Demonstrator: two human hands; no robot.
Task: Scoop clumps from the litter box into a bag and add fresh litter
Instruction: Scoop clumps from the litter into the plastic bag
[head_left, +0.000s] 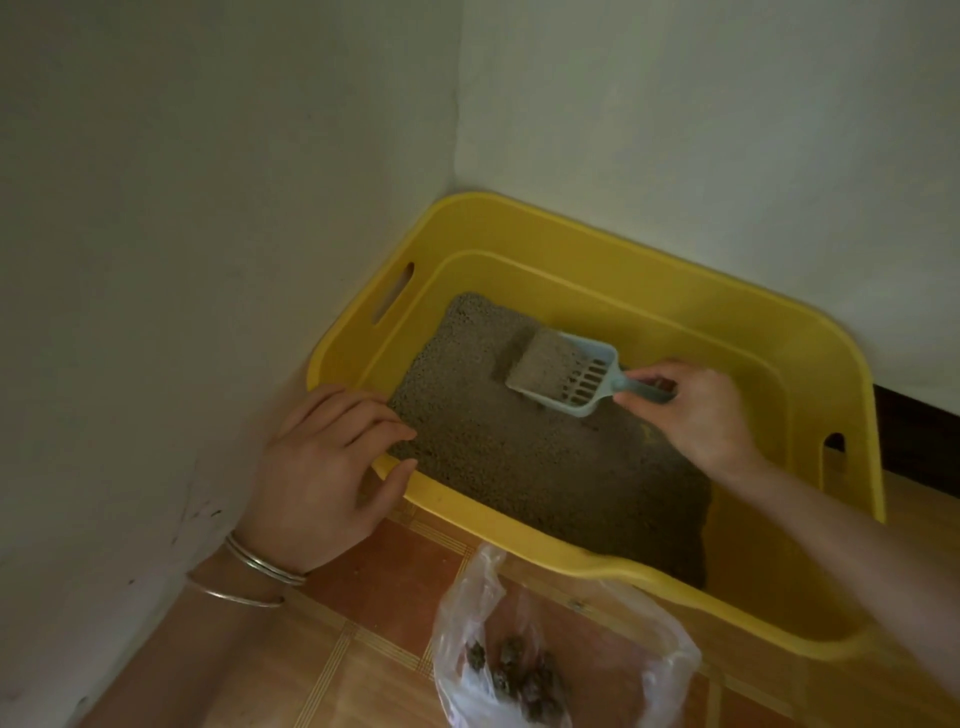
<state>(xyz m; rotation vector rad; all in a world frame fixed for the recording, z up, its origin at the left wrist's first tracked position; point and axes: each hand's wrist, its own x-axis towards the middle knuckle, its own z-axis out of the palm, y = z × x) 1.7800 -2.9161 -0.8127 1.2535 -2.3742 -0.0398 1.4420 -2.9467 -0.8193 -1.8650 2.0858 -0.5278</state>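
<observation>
Right hand (691, 410) pinches the blue scoop (566, 371) loaded with litter (519, 457); left hand (322, 467) rests relaxed on the yellow litter box (571, 228) rim, near the bag (467, 597).

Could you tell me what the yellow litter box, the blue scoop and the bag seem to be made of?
The litter box: likely moulded plastic, smooth, with rounded rim and cut-out handle slots. The scoop: rigid pale-blue plastic, judging by its moulded slots. The bag: thin clear plastic film, crinkled and shiny; dark clumps show through.
</observation>
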